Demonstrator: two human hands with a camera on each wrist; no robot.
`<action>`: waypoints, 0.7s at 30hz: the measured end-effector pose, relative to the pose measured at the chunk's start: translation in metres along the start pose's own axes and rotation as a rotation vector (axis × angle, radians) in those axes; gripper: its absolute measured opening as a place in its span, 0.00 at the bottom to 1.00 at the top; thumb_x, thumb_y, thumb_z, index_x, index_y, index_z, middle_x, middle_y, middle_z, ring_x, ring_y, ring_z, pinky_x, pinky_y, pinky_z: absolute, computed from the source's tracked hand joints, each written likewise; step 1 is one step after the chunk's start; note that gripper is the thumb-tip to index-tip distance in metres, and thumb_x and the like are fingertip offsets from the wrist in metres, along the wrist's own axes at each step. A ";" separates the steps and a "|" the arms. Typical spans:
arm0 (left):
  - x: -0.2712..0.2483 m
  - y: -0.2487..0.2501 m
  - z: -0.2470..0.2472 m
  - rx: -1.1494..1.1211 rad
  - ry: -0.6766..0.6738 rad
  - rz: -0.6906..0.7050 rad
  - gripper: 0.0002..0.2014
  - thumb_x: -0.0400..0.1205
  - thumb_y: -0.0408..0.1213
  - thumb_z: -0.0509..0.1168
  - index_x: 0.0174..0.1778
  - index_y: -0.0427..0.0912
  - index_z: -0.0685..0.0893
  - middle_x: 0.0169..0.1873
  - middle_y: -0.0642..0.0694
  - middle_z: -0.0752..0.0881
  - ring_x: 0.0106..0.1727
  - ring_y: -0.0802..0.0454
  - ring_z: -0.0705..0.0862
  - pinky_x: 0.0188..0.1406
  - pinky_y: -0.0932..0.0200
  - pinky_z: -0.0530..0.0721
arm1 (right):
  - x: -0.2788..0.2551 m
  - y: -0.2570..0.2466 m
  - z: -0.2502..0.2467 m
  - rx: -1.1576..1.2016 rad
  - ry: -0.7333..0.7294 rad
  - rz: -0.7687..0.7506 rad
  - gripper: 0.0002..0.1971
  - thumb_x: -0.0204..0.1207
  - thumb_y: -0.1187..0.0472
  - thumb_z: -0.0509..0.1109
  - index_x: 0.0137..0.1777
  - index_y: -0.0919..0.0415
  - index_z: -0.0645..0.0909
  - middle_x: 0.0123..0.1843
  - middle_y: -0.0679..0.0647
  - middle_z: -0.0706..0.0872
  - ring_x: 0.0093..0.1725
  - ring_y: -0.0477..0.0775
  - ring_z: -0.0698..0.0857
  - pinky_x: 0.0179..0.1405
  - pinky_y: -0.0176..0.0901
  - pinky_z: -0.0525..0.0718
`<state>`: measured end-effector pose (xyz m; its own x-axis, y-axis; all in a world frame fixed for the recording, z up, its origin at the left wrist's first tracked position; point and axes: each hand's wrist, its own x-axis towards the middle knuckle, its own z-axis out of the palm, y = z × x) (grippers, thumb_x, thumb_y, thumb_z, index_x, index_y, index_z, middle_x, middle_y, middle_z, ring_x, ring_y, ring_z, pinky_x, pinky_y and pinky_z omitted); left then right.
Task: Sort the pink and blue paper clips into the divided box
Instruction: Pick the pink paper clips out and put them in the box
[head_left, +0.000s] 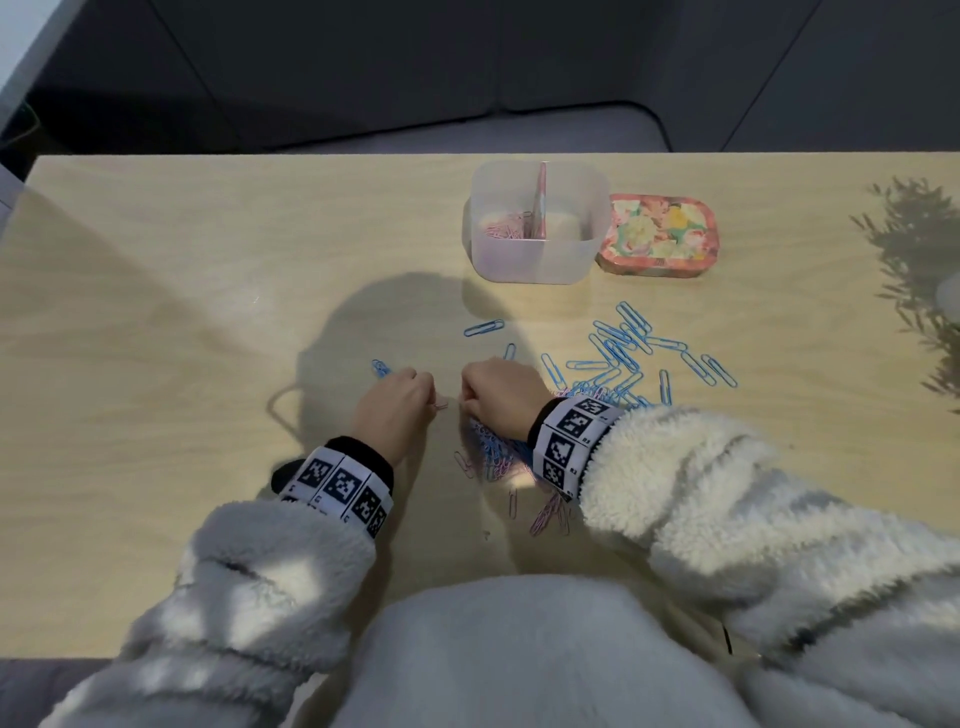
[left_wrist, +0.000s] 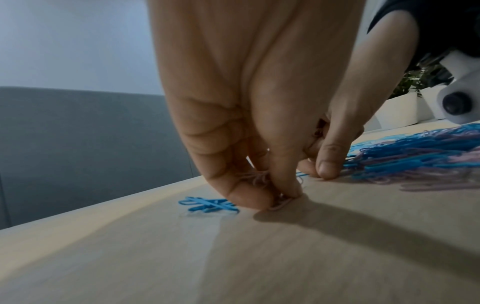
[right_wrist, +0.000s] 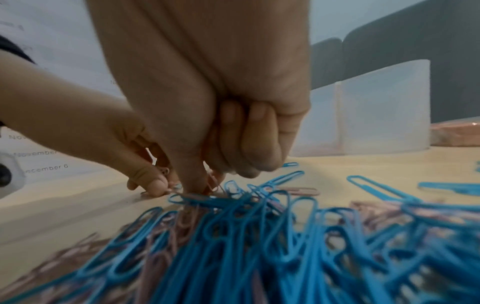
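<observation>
My left hand (head_left: 431, 401) pinches a pink paper clip (left_wrist: 281, 202) against the table between thumb and forefinger, and more pink clips are bunched in its curled fingers. Close beside it, my right hand (head_left: 466, 404) has its fingers curled and pinches a pink clip (right_wrist: 215, 182) at the edge of the mixed pink and blue pile (head_left: 493, 454). Loose blue clips (head_left: 628, 358) lie scattered to the right. The translucent divided box (head_left: 540, 260) stands at the far side, with pink clips (head_left: 506, 228) in its left compartment; the right compartment looks bare.
A floral tin (head_left: 660, 234) lies right of the box. A few blue clips (left_wrist: 207, 204) sit just left of my left hand. A plant casts its shadow (head_left: 914, 270) at the table's right edge. A dark sofa stands behind the table.
</observation>
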<state>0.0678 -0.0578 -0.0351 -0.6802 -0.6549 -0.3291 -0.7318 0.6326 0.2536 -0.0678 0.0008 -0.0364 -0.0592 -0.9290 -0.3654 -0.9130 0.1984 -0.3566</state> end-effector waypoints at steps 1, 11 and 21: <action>0.000 0.001 -0.001 0.004 -0.006 -0.012 0.08 0.81 0.33 0.60 0.50 0.33 0.80 0.51 0.36 0.81 0.53 0.38 0.80 0.50 0.46 0.76 | 0.000 -0.001 0.000 -0.022 -0.016 -0.004 0.08 0.78 0.61 0.62 0.53 0.64 0.79 0.55 0.63 0.84 0.55 0.66 0.83 0.47 0.50 0.77; 0.004 0.005 0.001 0.048 -0.047 -0.102 0.07 0.82 0.32 0.58 0.51 0.34 0.78 0.54 0.36 0.81 0.55 0.39 0.81 0.49 0.50 0.76 | 0.001 0.021 -0.073 0.805 0.045 0.058 0.09 0.77 0.62 0.68 0.35 0.60 0.80 0.30 0.48 0.77 0.25 0.41 0.71 0.24 0.30 0.69; -0.001 0.022 0.001 0.407 -0.116 -0.012 0.11 0.83 0.25 0.50 0.60 0.34 0.70 0.60 0.37 0.76 0.62 0.41 0.76 0.55 0.54 0.72 | 0.076 0.038 -0.147 1.007 0.492 0.282 0.16 0.76 0.67 0.65 0.26 0.58 0.71 0.28 0.55 0.78 0.30 0.53 0.79 0.26 0.39 0.83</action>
<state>0.0524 -0.0422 -0.0304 -0.6455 -0.6272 -0.4358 -0.6475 0.7520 -0.1232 -0.1668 -0.1084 0.0482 -0.5629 -0.7891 -0.2457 -0.1195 0.3719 -0.9206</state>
